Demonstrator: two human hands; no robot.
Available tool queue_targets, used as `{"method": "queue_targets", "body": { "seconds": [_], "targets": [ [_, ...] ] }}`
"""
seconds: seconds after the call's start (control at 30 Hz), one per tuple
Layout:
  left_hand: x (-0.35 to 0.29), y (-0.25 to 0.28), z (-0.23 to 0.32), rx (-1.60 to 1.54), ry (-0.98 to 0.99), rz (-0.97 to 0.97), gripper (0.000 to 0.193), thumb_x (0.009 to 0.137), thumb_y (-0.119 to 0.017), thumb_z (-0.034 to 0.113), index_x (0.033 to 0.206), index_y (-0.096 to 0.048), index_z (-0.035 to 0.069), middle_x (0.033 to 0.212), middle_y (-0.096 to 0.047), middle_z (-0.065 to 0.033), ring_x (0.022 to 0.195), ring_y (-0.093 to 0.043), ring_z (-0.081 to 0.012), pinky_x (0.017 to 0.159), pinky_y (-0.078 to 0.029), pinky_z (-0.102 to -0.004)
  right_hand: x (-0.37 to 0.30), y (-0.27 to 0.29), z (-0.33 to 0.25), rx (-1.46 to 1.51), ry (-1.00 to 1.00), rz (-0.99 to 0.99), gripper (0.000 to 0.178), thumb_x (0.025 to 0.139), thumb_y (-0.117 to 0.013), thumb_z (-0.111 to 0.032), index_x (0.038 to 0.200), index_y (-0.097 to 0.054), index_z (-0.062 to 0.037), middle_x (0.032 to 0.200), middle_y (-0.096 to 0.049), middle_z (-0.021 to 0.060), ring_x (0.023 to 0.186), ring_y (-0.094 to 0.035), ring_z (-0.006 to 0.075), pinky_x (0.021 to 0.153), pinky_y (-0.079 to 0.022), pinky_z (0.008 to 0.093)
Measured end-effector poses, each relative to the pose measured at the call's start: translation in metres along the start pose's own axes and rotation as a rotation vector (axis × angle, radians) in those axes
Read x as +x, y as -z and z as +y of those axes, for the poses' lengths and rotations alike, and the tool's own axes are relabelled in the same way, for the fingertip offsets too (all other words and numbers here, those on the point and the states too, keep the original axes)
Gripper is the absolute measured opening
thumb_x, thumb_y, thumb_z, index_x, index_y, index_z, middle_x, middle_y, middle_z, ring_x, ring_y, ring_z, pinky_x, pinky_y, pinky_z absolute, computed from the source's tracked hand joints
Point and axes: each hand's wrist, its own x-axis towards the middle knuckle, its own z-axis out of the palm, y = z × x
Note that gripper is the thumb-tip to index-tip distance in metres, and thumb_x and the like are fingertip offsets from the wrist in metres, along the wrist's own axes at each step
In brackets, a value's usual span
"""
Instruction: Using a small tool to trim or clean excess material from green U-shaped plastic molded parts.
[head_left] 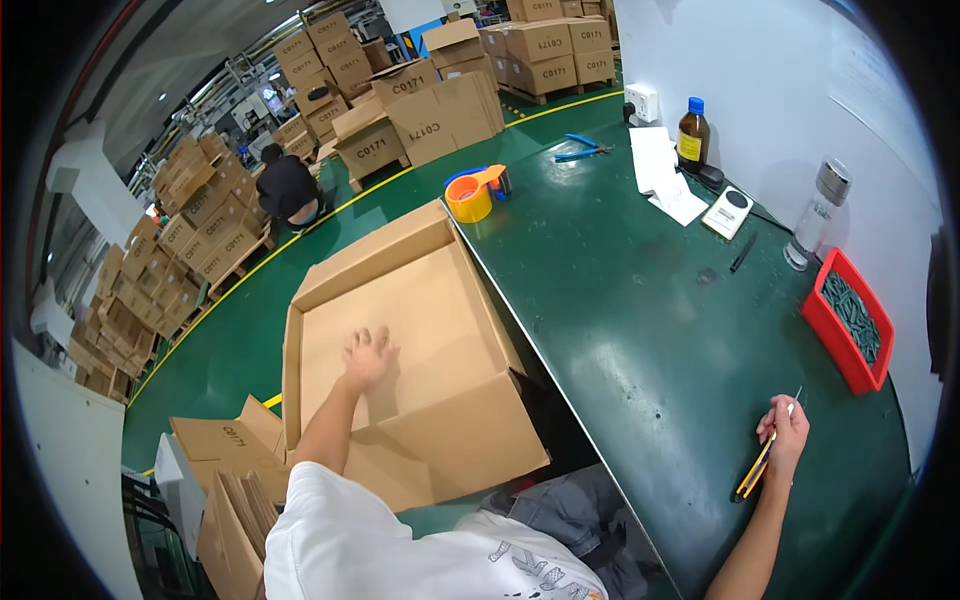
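Observation:
My left hand (370, 358) has its fingers spread, over the flat brown panel inside a large open cardboard box (470, 425). It seems to rest on that panel; its fingertips are slightly blurred. The box stands beside the left edge of the green-topped table (600, 300), its walls raised around the panel. Over the table's near right part, my right hand (785, 432) is closed around a yellow utility knife (753, 474). The thin blade sticks out past the fingers, pointing away from me. Part of the knife's handle is hidden by the hand.
On the table are orange tape (468, 199), blue-handled pliers (582, 150), a brown bottle (693, 135), a clear bottle (815, 220), a black pen (743, 252) and a red bin (843, 345) of small dark pieces. A person (287, 187) crouches near stacked cartons (215, 215).

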Motion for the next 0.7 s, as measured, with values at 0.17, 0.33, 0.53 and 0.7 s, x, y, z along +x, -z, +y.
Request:
{"method": "queue_targets", "body": {
  "seconds": [0.17,0.33,0.53,0.7],
  "targets": [
    [0.003,-0.025,0.005,-0.088,0.062,-0.082,0.065,0.09,-0.037,0.048,0.145,-0.024,0.017,0.148,-0.013,-0.0276,0.137,-0.009,-0.0481,0.106,-0.014,-0.0632,-0.005,-0.006,-0.008,-0.072,-0.046,0.063,0.019,0.094,-0.051,-0.02,0.091,-0.057,-0.0028,0.059,-0.05,0.0002,0.048,-0.05,0.0074,0.041,-0.034,0.0189],
    [0.04,-0.002,0.041,-0.274,-0.096,-0.044,0.06,0.084,-0.056,0.032,0.135,-0.04,0.005,0.139,-0.036,-0.0269,0.132,-0.029,-0.0418,0.108,-0.025,-0.0488,-0.004,-0.012,-0.02,0.146,-0.136,0.129,0.014,0.091,-0.055,-0.013,0.087,-0.058,-0.0006,0.06,-0.045,-0.0009,0.049,-0.042,0.0076,0.043,-0.035,0.0233],
    [-0.015,0.109,0.23,-0.733,-0.89,0.589,0.033,0.089,-0.047,-0.002,0.122,-0.052,-0.001,0.137,-0.044,-0.0199,0.125,-0.044,-0.0341,0.103,-0.035,-0.0396,-0.011,-0.033,-0.065,-0.04,0.2,0.17,0.029,0.097,-0.049,-0.03,0.103,-0.061,-0.0049,0.064,-0.051,-0.0015,0.058,-0.049,0.007,0.054,-0.043,0.0233],
    [-0.092,0.129,0.41,-1.096,-1.465,0.317,0.018,0.083,-0.049,-0.01,0.096,-0.061,-0.003,0.105,-0.064,-0.0168,0.119,-0.051,-0.0377,0.095,-0.042,-0.0413,-0.033,0.01,-0.03,-0.679,0.352,0.112,0.016,0.085,-0.062,-0.022,0.095,-0.062,-0.0083,0.081,-0.065,0.0163,0.072,-0.062,0.0356,0.064,-0.049,0.0397]
  ]
}}
